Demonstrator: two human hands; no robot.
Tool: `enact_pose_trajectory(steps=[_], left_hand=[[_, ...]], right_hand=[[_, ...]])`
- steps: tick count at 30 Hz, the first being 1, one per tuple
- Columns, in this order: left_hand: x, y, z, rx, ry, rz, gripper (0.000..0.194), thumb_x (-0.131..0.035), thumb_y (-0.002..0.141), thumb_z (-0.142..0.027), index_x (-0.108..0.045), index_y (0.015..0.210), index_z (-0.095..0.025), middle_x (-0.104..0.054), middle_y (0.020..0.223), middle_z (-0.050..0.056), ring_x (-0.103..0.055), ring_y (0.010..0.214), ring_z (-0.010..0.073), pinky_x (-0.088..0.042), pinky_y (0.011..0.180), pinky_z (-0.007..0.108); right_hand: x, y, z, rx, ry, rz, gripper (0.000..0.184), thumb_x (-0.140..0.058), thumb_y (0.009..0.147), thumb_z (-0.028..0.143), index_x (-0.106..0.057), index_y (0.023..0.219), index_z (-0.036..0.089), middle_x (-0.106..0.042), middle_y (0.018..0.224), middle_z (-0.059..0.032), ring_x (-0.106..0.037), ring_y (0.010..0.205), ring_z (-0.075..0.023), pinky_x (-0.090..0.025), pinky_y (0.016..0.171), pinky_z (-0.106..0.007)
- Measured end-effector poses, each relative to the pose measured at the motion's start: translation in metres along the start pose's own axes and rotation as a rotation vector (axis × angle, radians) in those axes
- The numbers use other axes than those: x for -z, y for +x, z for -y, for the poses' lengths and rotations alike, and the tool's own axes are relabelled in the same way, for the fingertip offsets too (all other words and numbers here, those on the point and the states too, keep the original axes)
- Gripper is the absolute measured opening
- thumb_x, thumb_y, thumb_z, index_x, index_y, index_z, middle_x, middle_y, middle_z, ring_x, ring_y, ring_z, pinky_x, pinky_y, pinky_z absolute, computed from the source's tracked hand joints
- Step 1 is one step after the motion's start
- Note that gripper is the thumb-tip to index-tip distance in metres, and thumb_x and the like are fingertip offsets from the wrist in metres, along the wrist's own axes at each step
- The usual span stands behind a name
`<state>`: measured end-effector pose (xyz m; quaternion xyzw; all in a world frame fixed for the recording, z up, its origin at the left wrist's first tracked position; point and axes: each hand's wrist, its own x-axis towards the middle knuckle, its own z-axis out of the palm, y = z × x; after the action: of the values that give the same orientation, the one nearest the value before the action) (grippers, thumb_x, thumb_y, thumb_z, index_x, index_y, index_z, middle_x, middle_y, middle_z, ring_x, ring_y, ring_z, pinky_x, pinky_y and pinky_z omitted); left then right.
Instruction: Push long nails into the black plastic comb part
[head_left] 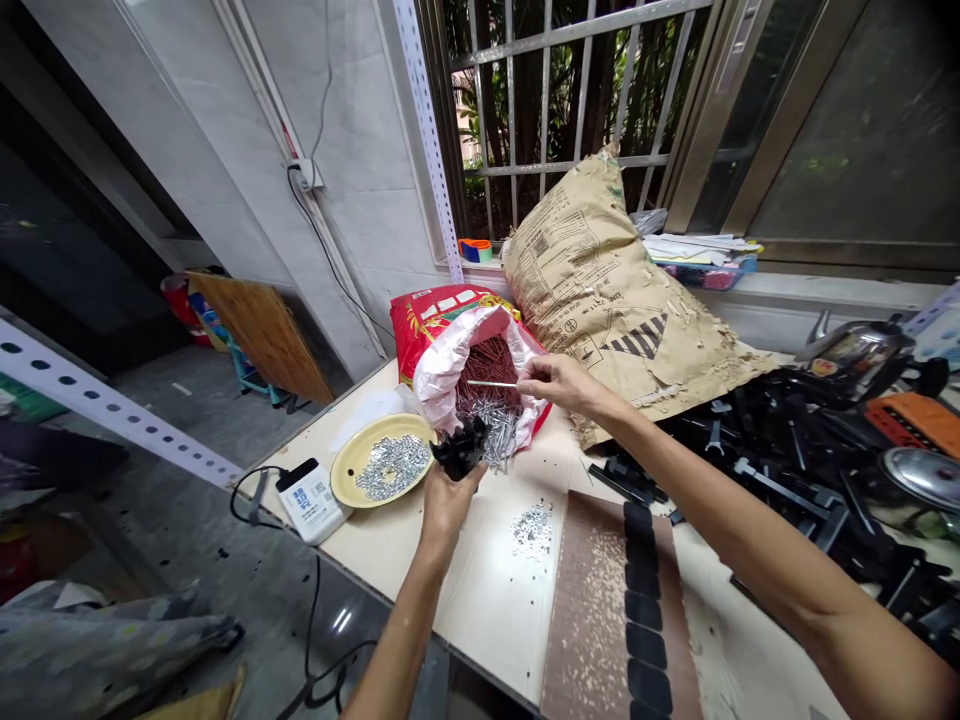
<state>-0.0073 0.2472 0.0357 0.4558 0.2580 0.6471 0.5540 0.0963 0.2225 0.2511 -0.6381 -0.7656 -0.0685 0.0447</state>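
My right hand [553,383] is closed in a pinch on a long silver bolt [491,383], held level over the open mouth of a red and white bag [450,345] full of dark red and silver bolts. My left hand [448,497] grips a bunch of black plastic parts [459,447] just in front of that bag. A yellow plate [346,468] with small silver nuts lies left of my left hand. A small loose heap of silver nuts [532,526] lies on the table to the right of my left hand.
A big torn brown paper sack [600,290] leans against the barred window. Many black plastic parts [787,450] cover the table's right side. A white power adapter [307,497] with cables sits at the table's left edge. A brown board with a row of black pieces [641,600] lies near me.
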Motion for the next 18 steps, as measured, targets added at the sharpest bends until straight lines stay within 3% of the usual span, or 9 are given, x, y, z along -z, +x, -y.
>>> enact_pose_trajectory(steps=[2, 4, 6, 8, 11, 15, 18], left_hand=[[-0.004, 0.001, -0.003, -0.034, 0.097, 0.014, 0.039, -0.067, 0.065, -0.035, -0.065, 0.096, -0.011, -0.07, 0.088, 0.01, -0.064, 0.085, 0.0259, -0.048, 0.077, 0.036], [-0.008, 0.002, -0.008, -0.057, 0.213, 0.021, 0.04, -0.065, 0.068, -0.032, -0.062, 0.101, -0.01, -0.069, 0.091, 0.012, -0.064, 0.087, 0.0273, -0.047, 0.077, 0.037], [-0.009, 0.002, -0.011, -0.097, 0.317, -0.001, 0.04, -0.063, 0.07, -0.029, -0.058, 0.106, -0.01, -0.068, 0.095, 0.013, -0.063, 0.091, 0.0283, -0.046, 0.079, 0.037], [-0.009, 0.002, -0.012, -0.145, 0.387, -0.022, 0.038, -0.061, 0.072, -0.026, -0.057, 0.107, -0.012, -0.067, 0.098, 0.013, -0.061, 0.094, 0.0283, -0.045, 0.08, 0.037], [-0.007, 0.002, -0.012, -0.191, 0.439, -0.02, 0.032, -0.059, 0.074, -0.023, -0.056, 0.104, -0.014, -0.067, 0.096, 0.011, -0.062, 0.091, 0.027, -0.044, 0.078, 0.035], [-0.01, 0.002, -0.013, -0.242, 0.491, -0.002, 0.033, -0.058, 0.074, -0.02, -0.055, 0.106, -0.015, -0.066, 0.096, 0.01, -0.062, 0.088, 0.0261, -0.044, 0.074, 0.032], [-0.016, 0.001, -0.017, -0.287, 0.517, 0.034, 0.029, -0.057, 0.074, -0.019, -0.056, 0.103, -0.016, -0.066, 0.095, 0.009, -0.061, 0.086, 0.0249, -0.043, 0.072, 0.031]], right_hand=[[0.0, -0.012, 0.008, 0.173, 0.274, 0.017, 0.031, -0.05, 0.089, 0.031, -0.056, 0.112, 0.01, -0.061, 0.079, -0.0033, -0.055, 0.066, -0.0101, -0.043, 0.059, -0.021], [-0.012, -0.024, 0.017, 0.257, 0.285, 0.064, 0.032, -0.054, 0.087, 0.026, -0.055, 0.115, 0.011, -0.059, 0.076, -0.002, -0.053, 0.064, -0.0101, -0.042, 0.059, -0.022], [-0.024, -0.036, 0.024, 0.273, 0.057, 0.021, 0.02, -0.054, 0.086, 0.019, -0.063, 0.103, 0.012, -0.058, 0.077, -0.0027, -0.051, 0.067, -0.0105, -0.039, 0.063, -0.023], [-0.027, -0.045, 0.029, 0.271, -0.191, -0.109, 0.016, -0.051, 0.088, 0.017, -0.066, 0.094, 0.014, -0.056, 0.083, -0.0044, -0.049, 0.072, -0.0115, -0.037, 0.065, -0.023], [-0.011, -0.052, 0.036, 0.31, -0.444, -0.253, 0.02, -0.048, 0.091, 0.017, -0.066, 0.099, 0.02, -0.051, 0.091, -0.0048, -0.046, 0.081, -0.0136, -0.035, 0.067, -0.024], [0.014, -0.053, 0.05, 0.438, -0.705, -0.265, 0.016, -0.051, 0.091, 0.02, -0.066, 0.095, 0.023, -0.051, 0.096, -0.0056, -0.043, 0.089, -0.0176, -0.032, 0.074, -0.031], [0.017, -0.052, 0.06, 0.5, -0.804, -0.218, 0.014, -0.053, 0.09, 0.022, -0.066, 0.094, 0.022, -0.051, 0.1, -0.007, -0.041, 0.092, -0.0203, -0.031, 0.078, -0.036]])
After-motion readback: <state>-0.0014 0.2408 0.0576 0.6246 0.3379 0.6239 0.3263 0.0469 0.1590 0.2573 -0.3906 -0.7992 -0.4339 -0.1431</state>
